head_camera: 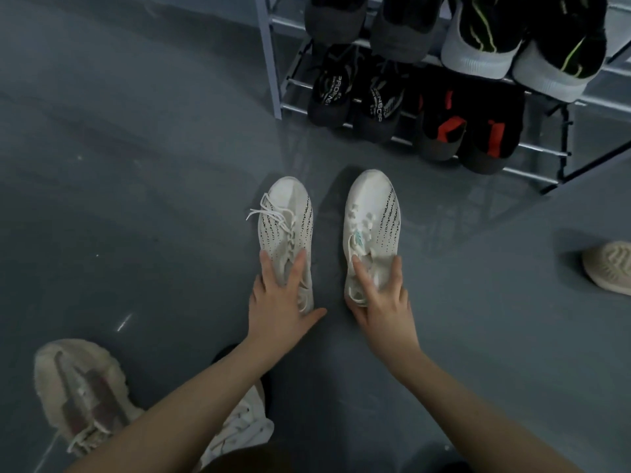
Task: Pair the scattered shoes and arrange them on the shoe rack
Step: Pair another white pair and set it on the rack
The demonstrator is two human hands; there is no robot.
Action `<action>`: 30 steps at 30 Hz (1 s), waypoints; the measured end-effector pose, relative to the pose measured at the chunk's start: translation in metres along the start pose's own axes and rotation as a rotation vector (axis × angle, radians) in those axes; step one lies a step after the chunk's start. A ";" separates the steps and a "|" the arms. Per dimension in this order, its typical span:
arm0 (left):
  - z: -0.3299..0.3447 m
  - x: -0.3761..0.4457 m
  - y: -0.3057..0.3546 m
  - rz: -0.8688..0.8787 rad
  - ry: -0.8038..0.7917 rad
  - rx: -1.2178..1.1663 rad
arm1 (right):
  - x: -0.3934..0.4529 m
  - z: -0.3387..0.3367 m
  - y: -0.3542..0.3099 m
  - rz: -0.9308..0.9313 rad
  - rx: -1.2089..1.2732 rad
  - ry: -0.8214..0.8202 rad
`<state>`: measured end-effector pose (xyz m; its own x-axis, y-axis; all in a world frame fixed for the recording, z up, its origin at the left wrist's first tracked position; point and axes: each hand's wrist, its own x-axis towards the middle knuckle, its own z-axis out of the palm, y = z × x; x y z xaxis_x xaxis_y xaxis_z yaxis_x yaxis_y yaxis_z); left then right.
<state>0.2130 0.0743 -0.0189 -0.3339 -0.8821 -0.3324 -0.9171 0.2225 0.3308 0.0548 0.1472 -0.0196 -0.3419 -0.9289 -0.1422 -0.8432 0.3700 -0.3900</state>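
Observation:
Two white knit sneakers stand side by side on the grey floor, toes toward the shoe rack (270,63). My left hand (280,302) rests flat on the rear of the left white sneaker (285,216), fingers straight and spread, thumb out to the side. My right hand (382,302) holds the heel of the right white sneaker (372,206), thumb curled round the heel's left side and the forefinger at the collar. The rack's lower shelf holds a black pair (355,93) and a black-and-red pair (471,128). The shelf above carries dark shoes and a black-and-green pair (519,39).
A beige sneaker (78,390) lies on the floor at the lower left. Another white sneaker (242,425) shows partly under my left forearm. A beige shoe (611,268) lies on its side at the right edge. Bare grey floor stretches to the left of the rack.

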 end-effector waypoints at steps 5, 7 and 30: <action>-0.001 0.000 -0.005 0.076 -0.011 -0.034 | 0.000 -0.001 0.006 -0.092 -0.149 -0.037; -0.001 -0.001 -0.007 0.085 -0.017 -0.022 | 0.004 -0.003 0.007 -0.065 -0.171 -0.038; -0.105 -0.020 0.036 0.245 0.349 -0.423 | -0.006 -0.088 -0.020 -0.092 0.299 0.309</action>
<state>0.2099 0.0566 0.0925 -0.3676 -0.9262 0.0841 -0.6324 0.3152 0.7076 0.0375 0.1465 0.0697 -0.4171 -0.8935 0.1665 -0.7346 0.2235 -0.6406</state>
